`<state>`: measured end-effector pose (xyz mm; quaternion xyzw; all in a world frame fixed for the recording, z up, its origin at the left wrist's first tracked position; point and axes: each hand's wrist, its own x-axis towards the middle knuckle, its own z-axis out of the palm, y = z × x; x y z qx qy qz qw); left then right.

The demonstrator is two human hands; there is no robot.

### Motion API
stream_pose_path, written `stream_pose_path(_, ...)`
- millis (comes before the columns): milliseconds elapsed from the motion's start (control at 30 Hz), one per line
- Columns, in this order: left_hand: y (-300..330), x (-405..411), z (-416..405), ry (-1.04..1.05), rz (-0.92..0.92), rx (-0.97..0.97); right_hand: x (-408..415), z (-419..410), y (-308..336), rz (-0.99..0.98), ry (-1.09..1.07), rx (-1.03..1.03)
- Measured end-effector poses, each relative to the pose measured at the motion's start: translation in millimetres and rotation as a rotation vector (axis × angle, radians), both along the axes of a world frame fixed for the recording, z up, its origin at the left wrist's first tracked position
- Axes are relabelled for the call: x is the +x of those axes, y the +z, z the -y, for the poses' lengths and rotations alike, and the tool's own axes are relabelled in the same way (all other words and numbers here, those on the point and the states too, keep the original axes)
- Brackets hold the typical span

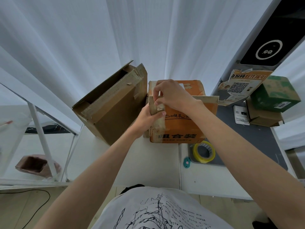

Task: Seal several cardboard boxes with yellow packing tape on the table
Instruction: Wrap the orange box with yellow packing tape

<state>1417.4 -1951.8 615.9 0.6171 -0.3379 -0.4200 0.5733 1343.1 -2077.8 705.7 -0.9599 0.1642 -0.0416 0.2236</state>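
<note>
Meanwhile, both hands worked at the left top edge of the orange box point(179, 128), which stood on the white table point(158, 164) in front of the person. The left hand point(146, 119) gripped the box's left corner, its thumb lying over a strip of old tape point(158, 119) that ran down the front face. The right hand point(173, 95) came over the top, its fingers point(156, 92) curled and pinching the folded cardboard flap point(154, 103) at that same corner.

Just left of the orange box, touching or nearly touching it, stood a taller brown box point(113, 108) with its top flaps partly open. The yellow tape roll point(204, 152) lay flat on a grey mat point(257, 139) near the front right corner of the orange box, untouched. A small teal cutter point(187, 161) sat beside the roll at the mat's edge. Farther right, a green box point(277, 93) rested on another brown carton point(264, 117).
</note>
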Motion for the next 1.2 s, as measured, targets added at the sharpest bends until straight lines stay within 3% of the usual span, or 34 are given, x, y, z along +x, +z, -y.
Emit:
stream_pose_path(667,-6.3,0.8,1.1,0.039,-0.03,0.004,7.2,9.0,-9.2,0.067,0.018,-0.017)
stream_pose_path(1200,-3.2,8.3,1.8,0.031,0.003,-0.021,7.8,29.1,-23.8,0.137,-0.077,0.396)
